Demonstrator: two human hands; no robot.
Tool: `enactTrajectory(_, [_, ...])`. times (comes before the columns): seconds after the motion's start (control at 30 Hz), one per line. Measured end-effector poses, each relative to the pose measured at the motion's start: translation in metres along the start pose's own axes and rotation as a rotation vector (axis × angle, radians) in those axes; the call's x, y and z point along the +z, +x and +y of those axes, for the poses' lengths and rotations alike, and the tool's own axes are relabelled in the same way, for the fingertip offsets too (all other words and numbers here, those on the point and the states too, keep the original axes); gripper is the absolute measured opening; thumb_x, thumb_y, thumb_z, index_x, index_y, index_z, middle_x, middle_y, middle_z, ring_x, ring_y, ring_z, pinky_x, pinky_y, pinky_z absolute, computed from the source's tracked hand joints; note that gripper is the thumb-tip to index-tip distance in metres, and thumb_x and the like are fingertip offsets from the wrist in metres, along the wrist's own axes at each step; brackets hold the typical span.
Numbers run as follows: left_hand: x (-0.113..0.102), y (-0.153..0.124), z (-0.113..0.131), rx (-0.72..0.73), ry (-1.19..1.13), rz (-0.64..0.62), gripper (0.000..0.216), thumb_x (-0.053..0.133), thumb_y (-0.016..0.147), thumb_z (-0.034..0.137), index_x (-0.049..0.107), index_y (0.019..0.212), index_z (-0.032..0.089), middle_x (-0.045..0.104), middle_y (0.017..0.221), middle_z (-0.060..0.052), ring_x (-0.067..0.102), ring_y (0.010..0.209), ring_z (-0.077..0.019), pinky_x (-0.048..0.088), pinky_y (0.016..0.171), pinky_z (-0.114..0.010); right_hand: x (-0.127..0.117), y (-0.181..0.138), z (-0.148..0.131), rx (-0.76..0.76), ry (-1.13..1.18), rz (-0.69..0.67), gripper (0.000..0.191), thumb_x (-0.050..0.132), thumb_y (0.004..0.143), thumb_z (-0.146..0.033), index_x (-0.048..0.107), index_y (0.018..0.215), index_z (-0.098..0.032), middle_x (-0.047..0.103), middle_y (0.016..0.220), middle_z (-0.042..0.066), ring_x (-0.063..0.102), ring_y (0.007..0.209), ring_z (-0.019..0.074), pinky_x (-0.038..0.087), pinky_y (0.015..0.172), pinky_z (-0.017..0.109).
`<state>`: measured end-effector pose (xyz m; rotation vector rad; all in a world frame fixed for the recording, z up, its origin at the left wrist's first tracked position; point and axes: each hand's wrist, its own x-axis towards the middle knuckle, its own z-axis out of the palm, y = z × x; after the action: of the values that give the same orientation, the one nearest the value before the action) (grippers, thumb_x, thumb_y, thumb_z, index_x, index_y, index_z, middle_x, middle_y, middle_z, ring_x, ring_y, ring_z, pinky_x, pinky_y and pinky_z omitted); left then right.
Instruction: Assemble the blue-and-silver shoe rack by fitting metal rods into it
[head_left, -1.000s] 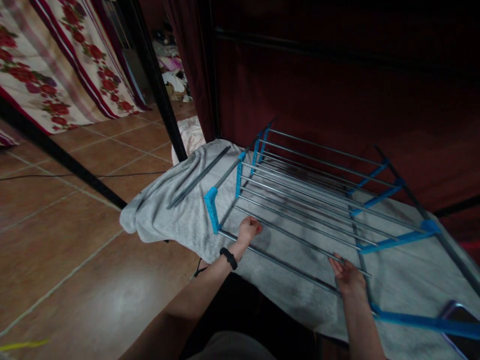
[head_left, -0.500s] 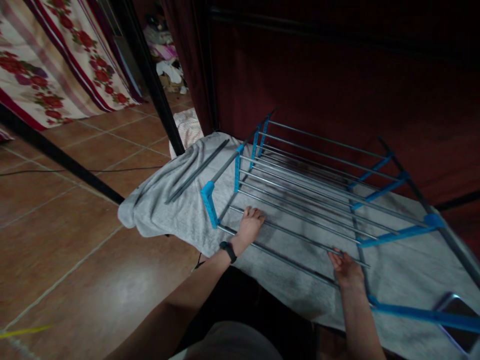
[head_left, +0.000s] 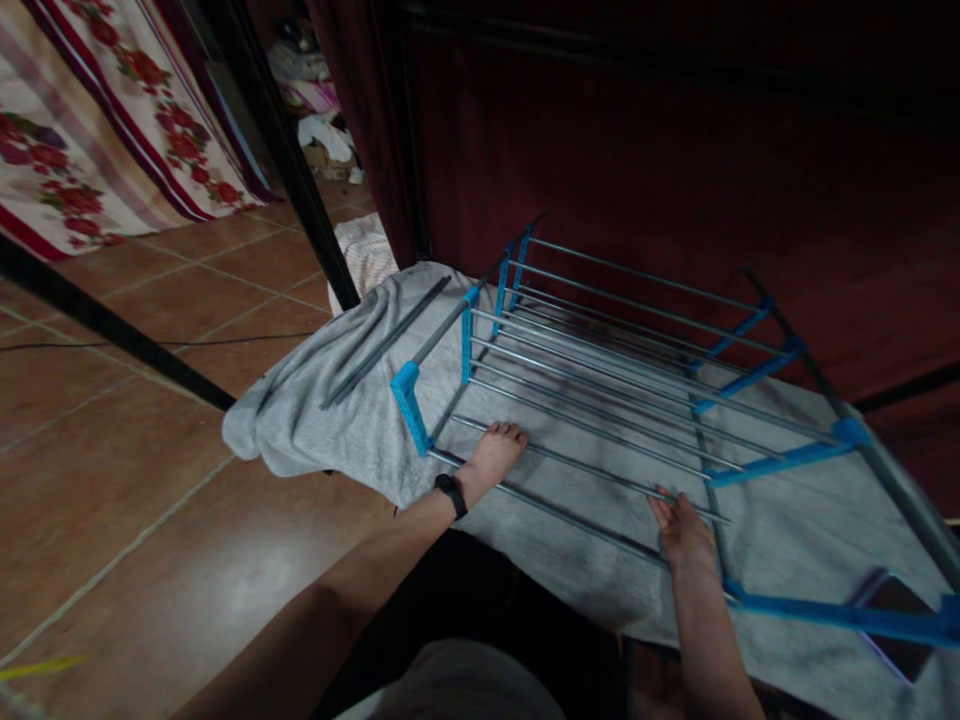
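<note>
A thin grey metal rod (head_left: 585,466) runs between my two hands, low over the blanket inside the front part of a rack. My left hand (head_left: 498,452), with a dark band at the wrist, is closed around the rod near its left end. Farther right, my right hand (head_left: 684,525) pinches the same rod close to its right end. The rack has blue plastic joints (head_left: 411,410) and several parallel metal bars (head_left: 600,395). Both rod ends show loose, apart from the blue joints. A thicker front bar (head_left: 577,521) of the rack passes beneath my wrists.
The rack stands on a grey blanket (head_left: 300,420) over a bed. Two loose grey rods (head_left: 386,345) lie at its left. A phone (head_left: 896,625) rests at the right, partly under a blue arm. Black bed posts (head_left: 281,150) rise at the left; a dark red curtain (head_left: 637,170) hangs behind.
The view has shifted slightly, so everything sits a little farther left. Both hands keep hold of the rod, which has barely moved relative to the rack.
</note>
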<state>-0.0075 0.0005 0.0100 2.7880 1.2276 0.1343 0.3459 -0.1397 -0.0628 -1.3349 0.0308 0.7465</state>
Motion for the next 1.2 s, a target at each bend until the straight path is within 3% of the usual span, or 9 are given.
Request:
enactTrajectory(0.43, [0.002, 0.002, 0.002, 0.097, 0.178, -0.016, 0.022, 0.048, 0.097, 0.007, 0.065, 0.11, 0.014, 0.067, 0.11, -0.015, 0.063, 0.106, -0.0248, 0.047, 0.091, -0.039, 0.005, -0.002, -0.011, 0.142, 0.045, -0.023, 0.02, 0.046, 0.079, -0.007, 0.062, 0.082, -0.019, 0.075, 0.079, 0.005, 0.075, 0.075, 0.0143, 0.064, 0.071, 0.026])
enactTrajectory(0.7, [0.004, 0.003, 0.003, 0.102, 0.21, -0.014, 0.02, 0.05, 0.097, 0.008, 0.065, 0.109, 0.013, 0.068, 0.109, -0.015, 0.064, 0.103, -0.0238, 0.049, 0.088, -0.039, 0.007, -0.003, -0.01, 0.115, 0.064, -0.008, 0.011, 0.059, 0.079, -0.013, 0.059, 0.083, -0.022, 0.074, 0.075, 0.003, 0.073, 0.066, 0.0158, 0.065, 0.069, 0.028])
enactTrajectory(0.9, [0.003, 0.003, 0.003, 0.107, 0.22, -0.015, 0.021, 0.05, 0.097, 0.009, 0.064, 0.111, 0.014, 0.068, 0.109, -0.015, 0.065, 0.103, -0.0239, 0.049, 0.087, -0.038, 0.008, -0.003, -0.014, 0.159, 0.061, -0.02, 0.014, 0.051, 0.074, -0.009, 0.052, 0.075, -0.023, 0.072, 0.07, 0.003, 0.074, 0.066, 0.0175, 0.065, 0.064, 0.031])
enactTrajectory(1.2, [0.002, 0.003, 0.005, 0.112, 0.225, -0.019, 0.021, 0.051, 0.095, 0.006, 0.064, 0.109, 0.013, 0.068, 0.108, -0.015, 0.064, 0.105, -0.0248, 0.05, 0.088, -0.039, 0.012, -0.01, -0.022, 0.186, 0.04, -0.032, 0.012, 0.048, 0.076, -0.012, 0.049, 0.077, -0.024, 0.073, 0.072, 0.003, 0.073, 0.066, 0.0179, 0.065, 0.066, 0.034])
